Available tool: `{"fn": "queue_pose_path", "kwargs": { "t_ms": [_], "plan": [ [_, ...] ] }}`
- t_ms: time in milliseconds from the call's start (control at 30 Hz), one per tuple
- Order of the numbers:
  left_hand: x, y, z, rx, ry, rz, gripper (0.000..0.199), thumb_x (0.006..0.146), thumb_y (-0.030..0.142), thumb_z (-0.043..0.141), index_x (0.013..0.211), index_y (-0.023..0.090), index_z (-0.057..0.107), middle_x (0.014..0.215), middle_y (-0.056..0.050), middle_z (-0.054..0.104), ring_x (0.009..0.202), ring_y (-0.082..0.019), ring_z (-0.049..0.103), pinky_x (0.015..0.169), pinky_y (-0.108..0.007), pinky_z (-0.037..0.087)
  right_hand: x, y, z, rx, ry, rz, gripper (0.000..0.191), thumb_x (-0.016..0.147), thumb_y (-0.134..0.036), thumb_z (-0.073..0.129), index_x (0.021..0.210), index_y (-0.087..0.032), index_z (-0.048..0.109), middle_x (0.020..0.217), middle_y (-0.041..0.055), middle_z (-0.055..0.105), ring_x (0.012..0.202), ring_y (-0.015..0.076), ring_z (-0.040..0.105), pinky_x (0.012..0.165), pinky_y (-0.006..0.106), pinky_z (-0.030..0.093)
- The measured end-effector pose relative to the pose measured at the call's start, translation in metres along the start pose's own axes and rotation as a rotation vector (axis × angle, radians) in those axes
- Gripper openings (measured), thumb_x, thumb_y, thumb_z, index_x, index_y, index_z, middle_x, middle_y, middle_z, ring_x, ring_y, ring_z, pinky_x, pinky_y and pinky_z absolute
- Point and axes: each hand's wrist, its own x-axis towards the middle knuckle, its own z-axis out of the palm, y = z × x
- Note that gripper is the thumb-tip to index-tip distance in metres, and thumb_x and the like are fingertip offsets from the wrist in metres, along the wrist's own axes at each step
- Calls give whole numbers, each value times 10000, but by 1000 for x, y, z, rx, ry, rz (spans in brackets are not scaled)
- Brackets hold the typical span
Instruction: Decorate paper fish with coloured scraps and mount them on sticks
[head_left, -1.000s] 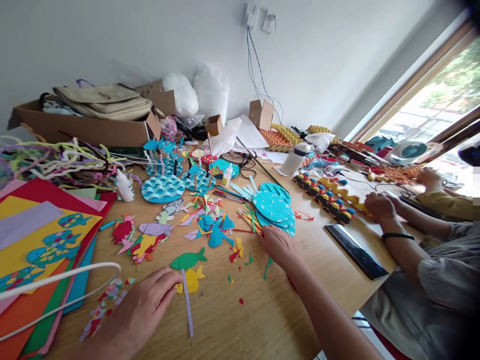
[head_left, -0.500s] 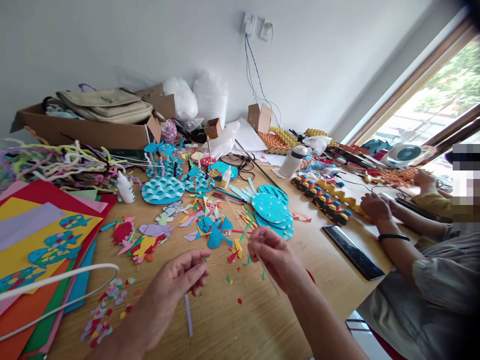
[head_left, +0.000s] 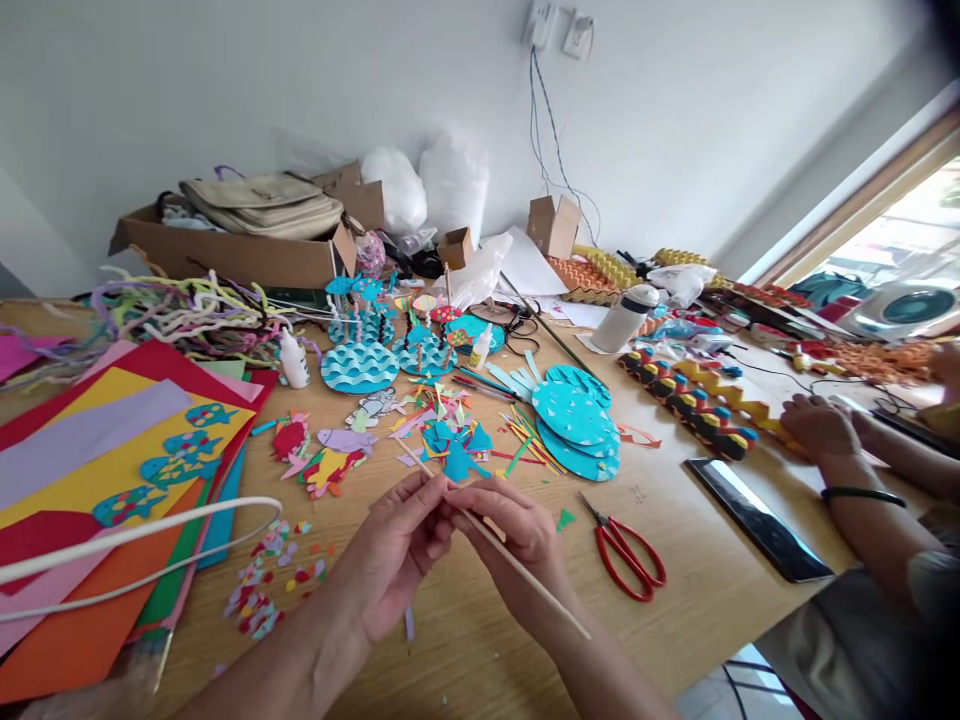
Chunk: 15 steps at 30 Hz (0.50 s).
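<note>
A thin pale wooden stick point(head_left: 529, 580) slants across both of my hands, with its far tip past the fingertips and its near end over my right forearm. My left hand point(head_left: 401, 550) pinches it near the far part. Right beside those fingers, my right hand point(head_left: 517, 530) is closed on the stick too, and the fingertips of both hands meet. Just beyond lie blue paper scraps point(head_left: 454, 450) and thin coloured paper strips point(head_left: 525, 445). Red-handled scissors point(head_left: 626, 555) rest to the right of my right hand. A narrow purple strip point(head_left: 409, 624) lies below my left hand.
Coloured paper sheets point(head_left: 180, 420) and small confetti pieces point(head_left: 266, 590) are at left. Paper fish point(head_left: 337, 460), glue bottles point(head_left: 294, 360) and blue discs point(head_left: 574, 412) stand or lie beyond. A phone point(head_left: 757, 520) and another person's hand point(head_left: 821, 425) are at right.
My hands have come together, and my left hand has taken hold of the stick that was in my right hand alone. The view has shifted left, and the scissors now show fully.
</note>
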Motion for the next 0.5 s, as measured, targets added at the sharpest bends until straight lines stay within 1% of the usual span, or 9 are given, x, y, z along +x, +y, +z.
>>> {"fn": "queue_pose_path", "kwargs": {
  "t_ms": [67, 100, 167, 233, 300, 333, 400, 433, 500],
  "plan": [
    [-6, 3, -6, 163, -45, 45, 255, 732, 422, 604, 748, 168, 587, 657, 15, 530, 543, -67, 472, 460, -162, 365, 6, -4, -1, -89, 79, -77, 153, 795, -160, 553, 885, -236, 650, 820, 32, 607, 729, 132, 590, 639, 241, 484],
    [-10, 4, -11, 315, -70, 81, 274, 780, 441, 531, 799, 176, 597, 689, -1, 550, 578, -87, 497, 487, -182, 391, 9, -6, -3, -97, 113, -81, 139, 798, -167, 549, 869, -231, 649, 840, 36, 605, 732, 134, 594, 625, 240, 487],
    [-19, 5, -27, 762, -73, 217, 281, 837, 407, 430, 900, 196, 605, 752, -27, 591, 662, -137, 543, 548, -228, 438, 13, -8, -7, -32, 137, -14, 116, 831, -205, 503, 849, -210, 618, 877, 49, 607, 702, 131, 602, 559, 233, 487],
    [-30, 1, -48, 1249, -46, 423, 181, 812, 303, 470, 854, 227, 628, 820, -29, 631, 791, -181, 572, 703, -274, 465, 14, -7, -8, 71, 65, 106, 162, 875, -248, 422, 841, -191, 569, 848, 53, 617, 637, 118, 603, 487, 214, 468],
    [-40, -11, -70, 1577, -119, 610, 273, 814, 167, 394, 928, 278, 615, 940, 3, 643, 914, -180, 567, 825, -283, 449, 13, -6, -5, 87, -76, 197, 192, 892, -263, 374, 838, -181, 539, 742, 32, 615, 592, 106, 591, 484, 204, 457],
    [-44, -18, -80, 1701, -153, 699, 336, 808, 119, 370, 1001, 289, 587, 991, 23, 638, 939, -163, 564, 857, -268, 440, 12, -5, -1, 52, -146, 218, 186, 889, -258, 377, 834, -178, 535, 698, 20, 608, 588, 104, 586, 507, 205, 458],
    [-50, -34, -95, 1896, -180, 875, 413, 804, 67, 345, 1128, 259, 517, 1080, 33, 614, 1029, -158, 523, 899, -257, 418, 9, -2, 7, -35, -244, 221, 159, 876, -230, 392, 827, -174, 533, 645, 3, 593, 581, 98, 575, 541, 202, 454],
    [-53, -42, -101, 1976, -196, 928, 437, 804, 56, 347, 1184, 230, 474, 1161, 21, 574, 1097, -168, 477, 927, -270, 397, 8, -1, 11, -68, -272, 213, 148, 869, -214, 396, 827, -174, 531, 638, -2, 589, 577, 94, 571, 545, 196, 448],
    [-55, -53, -106, 2075, -229, 985, 447, 801, 62, 375, 1222, 197, 441, 1216, 7, 539, 1161, -193, 414, 950, -305, 371, 6, 1, 18, -115, -299, 184, 134, 860, -190, 399, 829, -177, 529, 641, -6, 585, 570, 89, 562, 538, 184, 435]
  ]
}}
